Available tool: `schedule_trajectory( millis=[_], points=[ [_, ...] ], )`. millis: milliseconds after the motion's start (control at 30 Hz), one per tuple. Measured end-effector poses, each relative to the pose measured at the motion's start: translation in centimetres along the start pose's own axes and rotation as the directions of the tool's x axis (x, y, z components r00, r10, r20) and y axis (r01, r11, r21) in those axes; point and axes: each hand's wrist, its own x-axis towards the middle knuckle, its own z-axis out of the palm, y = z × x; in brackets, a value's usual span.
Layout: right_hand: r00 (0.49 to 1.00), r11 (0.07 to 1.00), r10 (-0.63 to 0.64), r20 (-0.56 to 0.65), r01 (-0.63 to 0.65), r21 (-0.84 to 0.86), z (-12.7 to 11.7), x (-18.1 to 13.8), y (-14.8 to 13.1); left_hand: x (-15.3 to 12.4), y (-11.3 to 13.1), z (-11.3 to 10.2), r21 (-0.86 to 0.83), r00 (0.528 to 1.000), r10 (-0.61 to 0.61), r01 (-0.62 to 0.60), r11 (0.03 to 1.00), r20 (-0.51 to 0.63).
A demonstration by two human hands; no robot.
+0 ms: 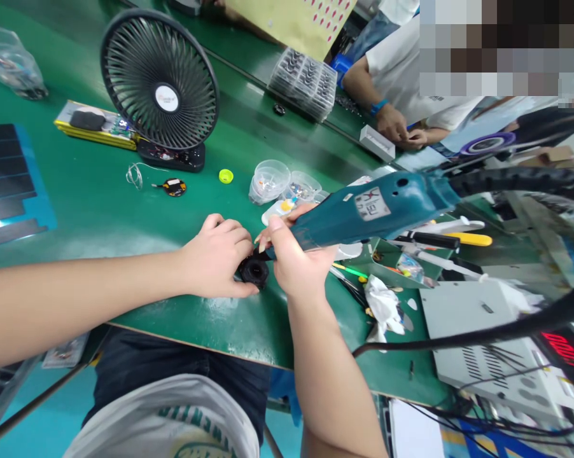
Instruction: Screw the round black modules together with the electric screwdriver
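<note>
Fingers of the left hand [217, 257] close on the black round part [254, 272] near the green bench [125, 210] edge; the right hand [294, 264] wraps the teal electric screwdriver [363, 213], probably best held square to it.

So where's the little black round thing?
In the head view, the black round part sits mid-picture near the table's front edge, between the left hand and right hand, at the tip of the blue tool.

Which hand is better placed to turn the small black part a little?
Probably the left hand: it grips the black part, while the right hand holds the teal driver.
</note>
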Motion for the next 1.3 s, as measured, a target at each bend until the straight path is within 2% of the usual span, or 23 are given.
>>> schedule_trajectory(
  millis=[200, 333, 467, 600, 833, 1133, 1300],
  points=[
    [0.998, 0.999, -0.008, -0.070, 0.011, 0.033, -0.6, -0.3, -0.4, 0.0, -0.5, 0.0, 0.013, 1.000, 0.020, -0.019, 1.000, -0.018],
    [0.991, 0.992, -0.069, -0.113, 0.080, 0.094, -2.0, -0.8, -1.3, 0.1, -0.8, 0.0, 0.073, 0.998, 0.011, -0.006, 0.997, -0.069],
    [0.981, 0.988, -0.120, -0.154, 0.132, 0.076, -3.1, -1.0, -1.6, 0.1, -0.7, -0.1, 0.054, 0.994, 0.035, -0.030, 0.998, -0.103],
    [0.986, 0.994, -0.080, -0.150, 0.091, 0.068, -3.3, -1.0, -1.3, 0.0, -0.6, -0.1, 0.017, 0.993, 0.092, -0.091, 0.996, -0.076],
    [0.982, 0.996, -0.076, -0.176, 0.083, 0.035, -3.3, -1.0, -1.3, 0.0, -0.7, -0.1, 0.014, 0.995, 0.066, -0.065, 0.998, -0.069],
    [0.984, 0.994, -0.072, -0.162, 0.084, 0.067, -3.4, -0.9, -0.9, -0.1, -0.8, 0.0, 0.028, 0.994, 0.082, -0.080, 0.996, -0.077],
    [0.988, 0.998, -0.056, -0.147, 0.061, 0.032, -3.4, -0.8, -0.8, 0.0, -0.8, 0.0, 0.041, 0.993, 0.083, -0.080, 0.996, -0.080]
  ],
)
